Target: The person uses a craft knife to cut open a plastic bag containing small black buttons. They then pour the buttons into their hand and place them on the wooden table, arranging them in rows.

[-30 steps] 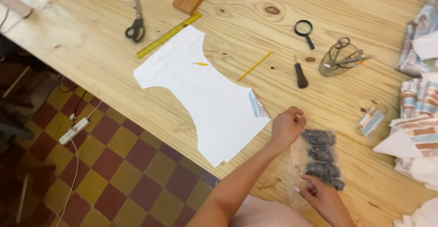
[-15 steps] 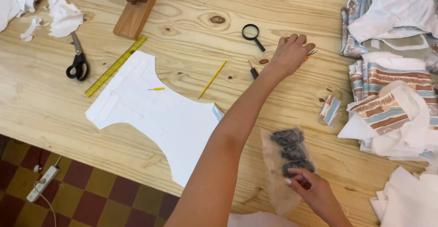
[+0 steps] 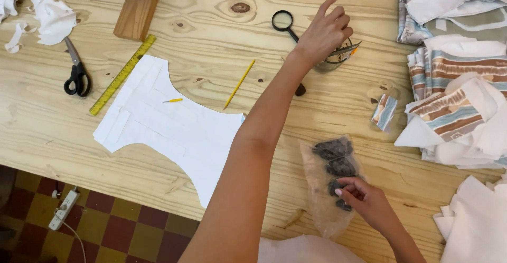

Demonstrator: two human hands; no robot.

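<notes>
Reaching far over the table [image 3: 211,9] with the left hand [image 3: 325,35], fingers curled down on the rim of a small glass jar [image 3: 338,58] just beside the magnifying glass [image 3: 283,21], index finger lifted; not possible to tell if really gripping the jar or only resting on it. With the right hand [image 3: 369,205], close to the body, pinching the clear plastic bag [image 3: 330,183] of dark lumpy pieces, fingertips pressed on its right side, the bag lying flat near the front edge of the table. Probably some risk here: tipping the jar with a loose or one-sided hold and spilling the metal tools inside; brushing the yellow pencil [image 3: 238,85] or the small dark object half hidden under the forearm; pushing the bag off the near edge, down to the checkered floor [image 3: 105,226]. Little room on the right, crowded by the pile of striped fabric [image 3: 459,99] and a small folded striped scrap [image 3: 384,112]. More open wood between bag and jar, and to the left before the white cut pattern piece [image 3: 169,125], the yellow ruler [image 3: 122,75] and the black scissors [image 3: 76,72], all well apart from both hands
</notes>
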